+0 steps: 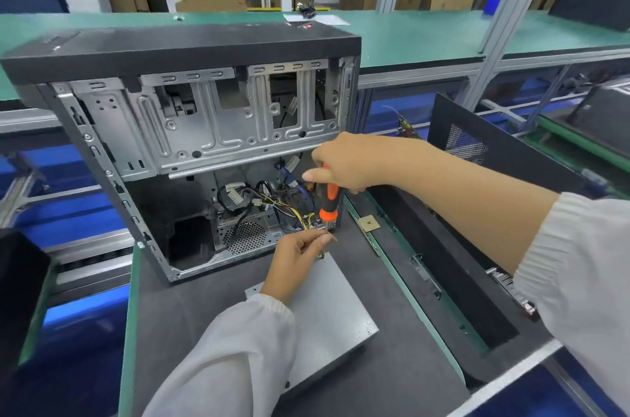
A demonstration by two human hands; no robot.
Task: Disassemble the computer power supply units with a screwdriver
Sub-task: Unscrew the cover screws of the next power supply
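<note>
1. Grey sheet metal is what we work on: the power supply unit (327, 311) lies flat on the dark mat (211, 314) just in front of the open computer case (177, 130), already out of the case, its lid apparently still on.
2. We hold the screwdriver (328, 203) upright, our right hand (344, 160) wrapped round the top of its orange-and-black handle, tip down at the far corner of the unit.
3. Our left hand (300, 253) pinches the thin shaft near the tip, steadying it; the screw itself is too small to see.
4. We judge the job early: one screw head (369, 332) shows at the unit's near right corner, so that and the cover remain to be taken off.
5. A wire bundle (272, 201) of yellow, black and blue leads sits tangled inside the case, beside a perforated vent.
6. The case frame is stamped, ribbed bright steel under a matte black top; the unit is smooth, boxy, sharp-edged; the mat looks soft and dull.
</note>
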